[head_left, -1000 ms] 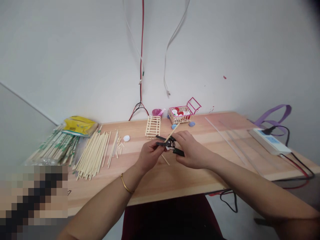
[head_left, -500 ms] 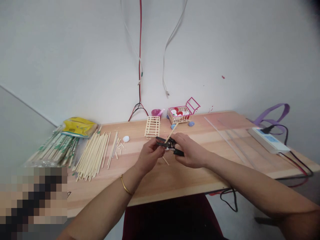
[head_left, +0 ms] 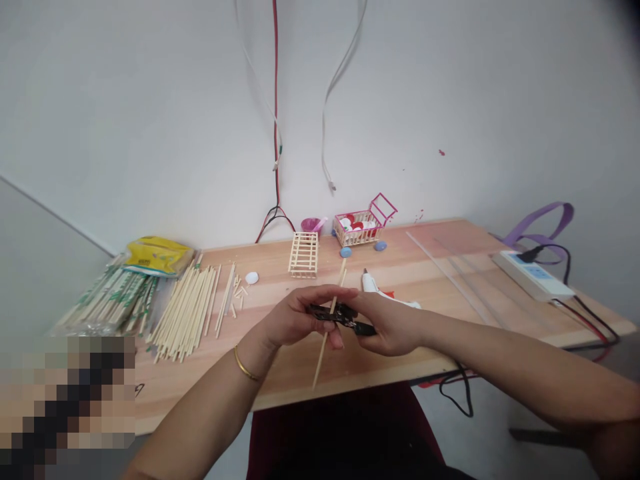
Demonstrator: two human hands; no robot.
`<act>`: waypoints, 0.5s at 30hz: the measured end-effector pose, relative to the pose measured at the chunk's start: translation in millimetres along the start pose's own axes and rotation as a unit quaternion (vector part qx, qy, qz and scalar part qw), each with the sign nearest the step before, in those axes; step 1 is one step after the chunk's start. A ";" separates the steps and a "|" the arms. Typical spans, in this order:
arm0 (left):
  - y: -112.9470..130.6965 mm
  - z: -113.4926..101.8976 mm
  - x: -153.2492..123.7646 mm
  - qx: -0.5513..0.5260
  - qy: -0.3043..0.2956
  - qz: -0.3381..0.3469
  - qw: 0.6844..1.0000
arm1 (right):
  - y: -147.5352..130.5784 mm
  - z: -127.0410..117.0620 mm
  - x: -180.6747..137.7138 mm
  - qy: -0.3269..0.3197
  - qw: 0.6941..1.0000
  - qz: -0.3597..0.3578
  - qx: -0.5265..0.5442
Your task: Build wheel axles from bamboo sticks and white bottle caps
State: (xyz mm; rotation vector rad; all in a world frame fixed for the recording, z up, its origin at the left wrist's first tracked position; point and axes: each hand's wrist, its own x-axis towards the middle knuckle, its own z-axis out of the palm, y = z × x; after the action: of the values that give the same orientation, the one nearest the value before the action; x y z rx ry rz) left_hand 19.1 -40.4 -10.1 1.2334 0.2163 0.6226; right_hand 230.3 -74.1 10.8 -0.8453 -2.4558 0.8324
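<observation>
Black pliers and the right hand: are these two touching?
Touching. The head view shows the right hand closed on the black pliers, with no gap where they meet.

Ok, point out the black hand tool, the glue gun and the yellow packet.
Black hand tool (head_left: 345,313): head view, its middle.
Glue gun (head_left: 371,284): head view, white body.
Yellow packet (head_left: 158,255): head view, yellow upper face.

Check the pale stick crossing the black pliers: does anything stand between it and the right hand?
Yes: the black pliers do. The right hand grips their handle, and the pale stick crosses their head, by the left hand. Whether their jaws touch the stick cannot be made out.
</observation>
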 end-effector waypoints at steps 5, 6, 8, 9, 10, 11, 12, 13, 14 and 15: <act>-2.6 2.4 1.7 -0.013 0.014 -0.022 1.000 | 0.4 4.5 -6.5 0.014 1.000 0.022 -0.006; -3.0 2.8 1.9 -0.015 0.014 -0.026 0.999 | 0.5 5.4 -7.8 0.016 0.999 0.027 -0.008; -3.9 3.2 2.3 -0.021 0.010 -0.032 0.999 | 0.6 6.9 -10.4 0.018 0.999 0.037 -0.014; -4.4 3.3 2.4 -0.024 0.006 -0.033 0.999 | 0.5 7.4 -11.6 0.017 0.999 0.042 -0.016; -5.0 3.3 2.5 -0.029 0.001 -0.034 0.999 | 0.3 7.9 -12.8 0.016 0.999 0.045 -0.017; -5.7 3.2 2.6 -0.034 -0.003 -0.034 0.999 | 0.2 8.4 -13.9 0.013 0.999 0.049 -0.018; -6.5 3.0 2.6 -0.037 -0.005 -0.036 0.999 | 0.2 8.9 -15.0 0.011 0.998 0.053 -0.020; -7.5 2.7 2.7 -0.039 -0.006 -0.038 0.998 | 0.3 9.5 -15.9 0.009 0.998 0.058 -0.023; -8.5 2.3 2.8 -0.041 -0.003 -0.040 0.998 | 0.6 10.2 -16.6 0.009 0.997 0.065 -0.027; -9.5 1.9 2.8 -0.043 0.001 -0.041 0.998 | 0.9 11.0 -17.0 0.010 0.997 0.076 -0.031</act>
State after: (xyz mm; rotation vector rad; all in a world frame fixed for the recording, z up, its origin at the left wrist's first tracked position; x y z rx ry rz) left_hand 25.4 -42.2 -17.8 1.1359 0.2375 0.5568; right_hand 237.1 -89.0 -1.0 -1.0697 -2.4352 0.7983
